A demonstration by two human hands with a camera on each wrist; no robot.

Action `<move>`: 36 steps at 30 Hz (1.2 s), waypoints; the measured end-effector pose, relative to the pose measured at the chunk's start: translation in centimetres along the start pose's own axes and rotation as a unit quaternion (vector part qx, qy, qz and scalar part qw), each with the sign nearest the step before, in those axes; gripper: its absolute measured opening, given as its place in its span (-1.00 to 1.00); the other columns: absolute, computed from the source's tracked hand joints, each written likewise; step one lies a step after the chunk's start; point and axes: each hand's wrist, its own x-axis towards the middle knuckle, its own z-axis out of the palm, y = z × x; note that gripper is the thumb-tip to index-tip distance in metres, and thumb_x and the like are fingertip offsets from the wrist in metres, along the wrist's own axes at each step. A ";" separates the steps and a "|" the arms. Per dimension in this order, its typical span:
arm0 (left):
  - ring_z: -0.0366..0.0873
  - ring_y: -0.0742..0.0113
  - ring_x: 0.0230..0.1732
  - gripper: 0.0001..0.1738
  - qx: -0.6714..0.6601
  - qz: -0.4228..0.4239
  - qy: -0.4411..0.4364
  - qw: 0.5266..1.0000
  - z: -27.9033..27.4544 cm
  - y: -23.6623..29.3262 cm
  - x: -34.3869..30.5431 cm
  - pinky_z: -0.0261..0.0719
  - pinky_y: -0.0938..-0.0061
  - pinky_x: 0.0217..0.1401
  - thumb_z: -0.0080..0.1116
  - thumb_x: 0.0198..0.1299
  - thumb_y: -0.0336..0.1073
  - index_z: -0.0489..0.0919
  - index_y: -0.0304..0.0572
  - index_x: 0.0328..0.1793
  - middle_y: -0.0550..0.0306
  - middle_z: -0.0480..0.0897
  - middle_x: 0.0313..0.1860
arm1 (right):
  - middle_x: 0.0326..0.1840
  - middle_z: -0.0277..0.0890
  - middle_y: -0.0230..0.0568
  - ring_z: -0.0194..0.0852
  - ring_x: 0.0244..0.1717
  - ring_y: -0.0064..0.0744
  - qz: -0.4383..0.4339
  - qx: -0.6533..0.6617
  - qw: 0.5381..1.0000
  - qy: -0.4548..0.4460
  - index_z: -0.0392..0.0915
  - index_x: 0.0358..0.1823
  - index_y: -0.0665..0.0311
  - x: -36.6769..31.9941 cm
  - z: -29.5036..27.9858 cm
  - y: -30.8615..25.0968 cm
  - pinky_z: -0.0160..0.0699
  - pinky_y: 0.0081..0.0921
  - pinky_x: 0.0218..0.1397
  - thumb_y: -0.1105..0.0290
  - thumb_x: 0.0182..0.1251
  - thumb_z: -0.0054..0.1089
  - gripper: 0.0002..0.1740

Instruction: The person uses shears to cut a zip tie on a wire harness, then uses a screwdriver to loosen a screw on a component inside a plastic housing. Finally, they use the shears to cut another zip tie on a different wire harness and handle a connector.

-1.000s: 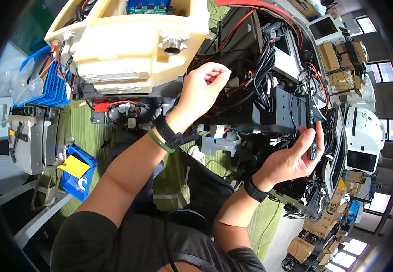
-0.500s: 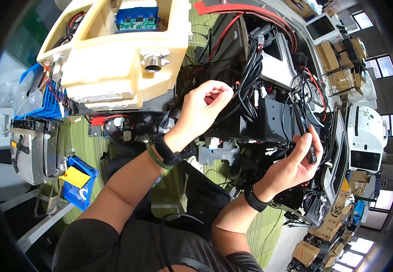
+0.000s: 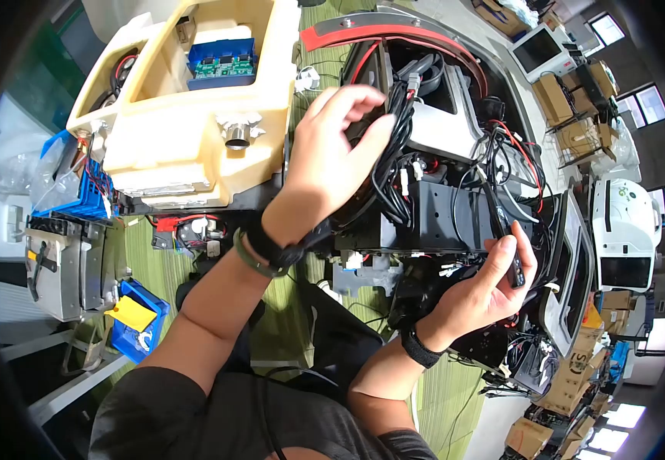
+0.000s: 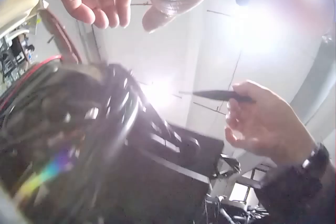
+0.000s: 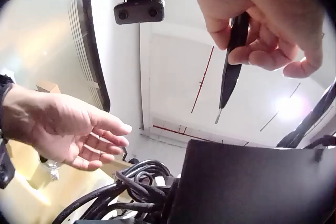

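Note:
My right hand grips a slim black pen-shaped screwdriver, its thin metal tip pointing away from the palm. In the head view the tool lies over the loose wires at the right end of a black metal box. Nothing is in my left hand; its fingers are loosely bent, thumb apart from them. It hovers beside a thick bundle of black cables, overlapping its left edge in the head view. Both hands appear above the machine in the right wrist view, where the cables lie under the left hand.
At the left stands a cream housing with a green circuit board inside. A red-edged curved panel borders the machine's far side. Blue bins sit at the far left. Cardboard boxes are stacked at the right.
The view has shifted, with more of the cream housing's inside showing. My left hand has risen and its fingers have spread from a closer curl. The right hand keeps hold of the screwdriver.

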 end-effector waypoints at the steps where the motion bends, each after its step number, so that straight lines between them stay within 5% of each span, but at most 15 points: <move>1: 0.49 0.39 -0.22 -0.75 0.038 0.027 -0.015 0.999 0.5 0.3 1.4 0.44 0.51 -0.08 0.25 0.11 -0.29 0.57 -0.19 -0.09 0.13 0.55 -0.25 | -0.31 0.52 -0.30 0.36 -0.41 -0.70 0.002 0.003 1.000 0.004 0.49 -0.06 0.44 0.0 -0.1 0.0 0.33 -0.79 -0.34 0.47 0.31 0.13 -0.77; 3: 0.53 0.15 -0.17 -0.68 0.111 0.094 -0.031 0.989 1.8 0.5 4.2 0.48 0.38 -0.06 0.22 0.09 -0.17 0.58 -0.23 -0.12 -0.04 0.58 -0.23 | -0.31 0.51 -0.31 0.34 -0.42 -0.72 0.033 0.040 0.999 -0.015 0.49 -0.06 0.43 0.2 -0.3 -0.1 0.31 -0.80 -0.35 0.48 0.31 0.14 -0.77; 6: 0.53 0.07 -0.12 -0.56 0.228 0.141 -0.021 0.963 4.3 -1.2 7.6 0.49 0.26 -0.01 0.21 0.04 -0.04 0.60 -0.32 -0.16 -0.10 0.59 -0.21 | -0.34 0.49 -0.33 0.31 -0.45 -0.75 0.050 0.068 0.996 -0.012 0.48 -0.04 0.43 0.3 -0.5 -0.1 0.26 -0.84 -0.39 0.52 0.30 0.13 -0.77; 11: 0.51 -0.08 -0.08 -0.43 0.359 0.044 -0.193 0.912 5.6 -2.0 8.9 0.49 0.22 0.03 0.28 -0.16 0.12 0.65 -0.34 -0.33 -0.18 0.61 -0.25 | -0.29 0.51 -0.32 0.33 -0.42 -0.75 0.050 0.079 0.995 -0.039 0.48 -0.04 0.43 0.3 -1.2 0.5 0.30 -0.83 -0.36 0.53 0.28 0.15 -0.76; 19: 0.62 -0.03 -0.33 -0.72 0.301 0.055 -0.096 0.947 7.1 -3.9 8.4 0.56 0.29 -0.17 0.23 -0.23 -0.21 0.64 -0.32 -0.46 -0.14 0.62 -0.46 | -0.21 0.51 -0.32 0.34 -0.40 -0.74 0.045 0.076 0.995 -0.053 0.50 -0.06 0.44 -0.1 -1.9 -0.1 0.31 -0.81 -0.33 0.53 0.27 0.16 -0.77; 23: 0.56 -0.18 -0.12 -0.71 0.198 -0.026 -0.160 0.967 6.6 -3.3 8.6 0.51 0.17 0.02 0.22 -0.23 -0.24 0.65 -0.35 -0.43 -0.23 0.64 -0.30 | -0.22 0.51 -0.33 0.33 -0.40 -0.74 0.058 0.098 0.992 -0.047 0.50 -0.06 0.44 0.0 -2.1 -0.2 0.31 -0.81 -0.33 0.52 0.28 0.16 -0.77; 25: 0.53 0.37 -0.48 -0.76 0.172 -0.068 -0.145 0.972 6.6 -2.9 8.4 0.52 0.50 -0.27 0.26 -0.12 -0.25 0.63 -0.27 -0.36 0.10 0.57 -0.59 | -0.23 0.50 -0.34 0.33 -0.40 -0.74 0.049 0.071 0.995 -0.046 0.50 -0.05 0.44 0.1 -2.0 -0.2 0.32 -0.80 -0.32 0.52 0.28 0.16 -0.77; 28: 0.42 0.58 -0.38 -0.77 0.020 -0.060 -0.152 0.986 5.3 -2.8 7.7 0.44 0.64 -0.25 0.20 -0.02 -0.35 0.59 -0.21 -0.19 0.32 0.53 -0.45 | -0.25 0.50 -0.35 0.35 -0.39 -0.74 0.052 0.077 0.994 -0.049 0.49 -0.04 0.43 0.2 -1.9 -0.1 0.33 -0.80 -0.32 0.52 0.28 0.16 -0.76; 31: 0.39 0.62 -0.25 -0.73 -0.149 -0.007 -0.193 0.970 3.9 -2.8 6.2 0.38 0.72 -0.19 0.12 0.05 -0.48 0.52 -0.17 -0.06 0.40 0.50 -0.29 | -0.27 0.50 -0.35 0.36 -0.39 -0.75 0.068 0.089 0.992 -0.053 0.50 -0.04 0.43 0.1 -1.8 -0.2 0.33 -0.81 -0.32 0.51 0.28 0.17 -0.76; 33: 0.41 0.60 -0.12 -0.67 -0.083 -0.041 -0.243 0.966 2.2 -2.0 5.1 0.40 0.69 -0.03 0.06 0.08 -0.53 0.49 -0.18 0.02 0.32 0.51 -0.17 | -0.28 0.50 -0.35 0.36 -0.39 -0.75 0.077 0.092 0.991 -0.055 0.50 -0.04 0.43 0.0 -1.8 -0.4 0.33 -0.81 -0.32 0.51 0.28 0.17 -0.76; 36: 0.45 0.42 0.08 -0.63 -0.081 0.057 -0.212 0.972 1.2 -1.8 3.1 0.39 0.55 0.11 0.04 0.06 -0.54 0.55 -0.25 0.06 0.18 0.57 -0.01 | -0.31 0.50 -0.35 0.36 -0.41 -0.74 0.074 0.102 0.990 -0.063 0.50 -0.05 0.43 -0.2 -1.8 -0.5 0.33 -0.81 -0.32 0.50 0.28 0.18 -0.75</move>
